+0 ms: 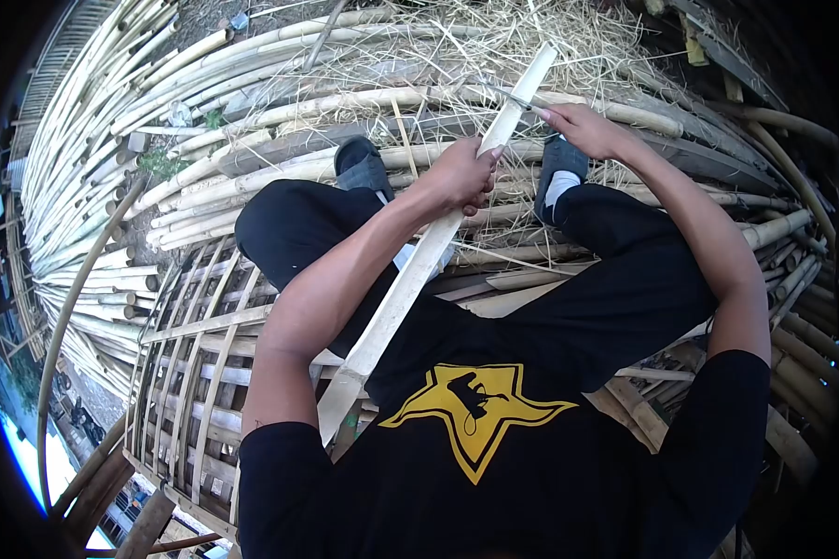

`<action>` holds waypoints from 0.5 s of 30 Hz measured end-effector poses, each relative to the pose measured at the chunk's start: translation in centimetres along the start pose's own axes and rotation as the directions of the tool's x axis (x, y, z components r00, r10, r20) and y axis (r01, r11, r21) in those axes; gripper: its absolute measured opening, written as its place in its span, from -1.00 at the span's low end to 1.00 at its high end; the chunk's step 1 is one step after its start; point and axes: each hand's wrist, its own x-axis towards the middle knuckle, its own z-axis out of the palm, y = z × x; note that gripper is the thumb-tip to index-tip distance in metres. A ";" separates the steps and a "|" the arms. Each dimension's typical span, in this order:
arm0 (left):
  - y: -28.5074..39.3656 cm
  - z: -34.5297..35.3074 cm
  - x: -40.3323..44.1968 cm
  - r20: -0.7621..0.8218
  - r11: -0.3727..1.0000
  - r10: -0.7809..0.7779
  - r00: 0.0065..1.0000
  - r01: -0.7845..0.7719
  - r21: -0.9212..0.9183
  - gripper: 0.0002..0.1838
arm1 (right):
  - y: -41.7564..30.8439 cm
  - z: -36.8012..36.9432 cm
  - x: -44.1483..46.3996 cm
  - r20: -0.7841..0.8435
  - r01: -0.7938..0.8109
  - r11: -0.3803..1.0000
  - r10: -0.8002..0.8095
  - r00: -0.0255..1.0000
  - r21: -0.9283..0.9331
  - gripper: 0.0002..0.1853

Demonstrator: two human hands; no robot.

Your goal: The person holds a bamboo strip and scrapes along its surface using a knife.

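Note:
A long split bamboo strip (pixel 403 296) runs slantwise across my lap, its far end pointing up and away and its near end beside my left upper arm. My left hand (pixel 464 175) is closed around the strip above its middle. In my closed right hand (pixel 583 129) is the handle of a knife (pixel 513 96). The thin blade lies across the strip near its far end and seems to touch it. Most of the handle is hidden by my fingers.
Bamboo poles (pixel 298 114) lie under and around my feet. Thin shavings (pixel 438 70) cover the ground ahead. A slatted bamboo frame (pixel 200 373) stands to my left, near a large stack of poles (pixel 84 205). My sandals (pixel 362 168) rest on the poles.

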 end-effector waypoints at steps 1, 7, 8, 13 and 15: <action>-0.4 -0.1 0.2 0.002 0.999 0.017 1.000 -0.017 0.048 -0.71 | -0.1 0.2 -0.1 -0.040 0.021 0.999 -0.022 0.999 -0.026 -0.47; -0.4 0.2 -0.4 0.001 0.998 0.017 1.000 -0.017 0.068 -0.72 | 0.3 -0.3 -0.2 -0.007 0.027 0.988 -0.029 1.000 -0.155 -0.49; -0.5 0.2 -0.4 -0.003 0.997 0.012 1.000 -0.011 0.077 -0.72 | 0.3 -0.3 -0.3 -0.004 0.031 0.984 -0.032 0.999 -0.175 -0.49; -0.9 0.5 -0.7 -0.004 0.998 -0.009 1.000 0.009 0.067 -0.69 | 0.7 -0.3 -0.4 -0.040 0.042 0.965 -0.054 0.998 -0.258 -0.50; -0.5 0.4 -0.6 -0.014 0.997 -0.002 1.000 0.003 0.074 -0.68 | 0.8 -0.8 -0.2 -0.039 0.030 0.956 -0.044 0.998 -0.293 -0.50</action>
